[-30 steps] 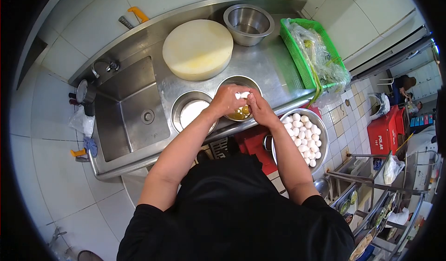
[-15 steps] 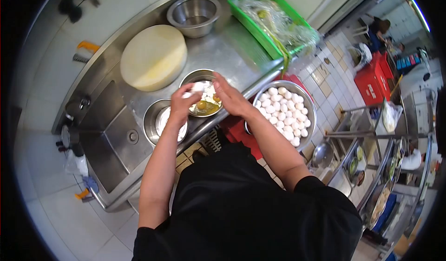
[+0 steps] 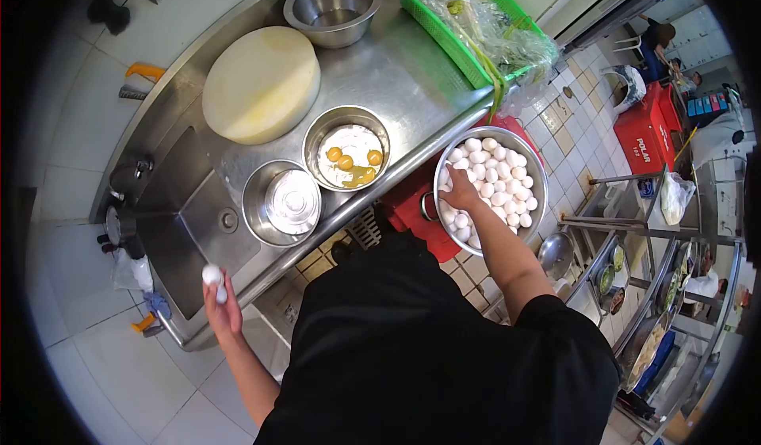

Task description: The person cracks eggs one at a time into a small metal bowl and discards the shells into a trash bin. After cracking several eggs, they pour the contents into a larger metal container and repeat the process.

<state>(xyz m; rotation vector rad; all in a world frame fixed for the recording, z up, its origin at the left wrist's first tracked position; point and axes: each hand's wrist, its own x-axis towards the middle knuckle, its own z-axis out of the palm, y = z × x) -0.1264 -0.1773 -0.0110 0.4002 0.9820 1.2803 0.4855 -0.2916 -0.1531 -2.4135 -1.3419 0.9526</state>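
Observation:
My left hand (image 3: 226,314) is raised over the sink's front edge, fingers closed on a white eggshell (image 3: 212,274). My right hand (image 3: 464,191) reaches into the left side of a large metal bowl of white eggs (image 3: 503,183). Its fingertips are down among the eggs, so whether they grip one is hidden. On the counter, a round metal pot (image 3: 312,177) has several egg yolks (image 3: 346,162) and clear egg white at its bottom. Touching or nearly touching it is a second metal pot (image 3: 252,215), with a shiny bottom and no yolks visible.
A thick round cutting board (image 3: 261,88) and a metal bowl (image 3: 349,33) stand at the counter's back. A green basket (image 3: 444,37) holds bagged vegetables. The sink (image 3: 186,231) lies left; metal shelving (image 3: 658,231) stands right. Another person (image 3: 656,45) is far off.
My hands have parted from above the yolk pot. The left went left to the sink's edge with the eggshell; the right moved right into the egg bowl. More yolks are now visible.

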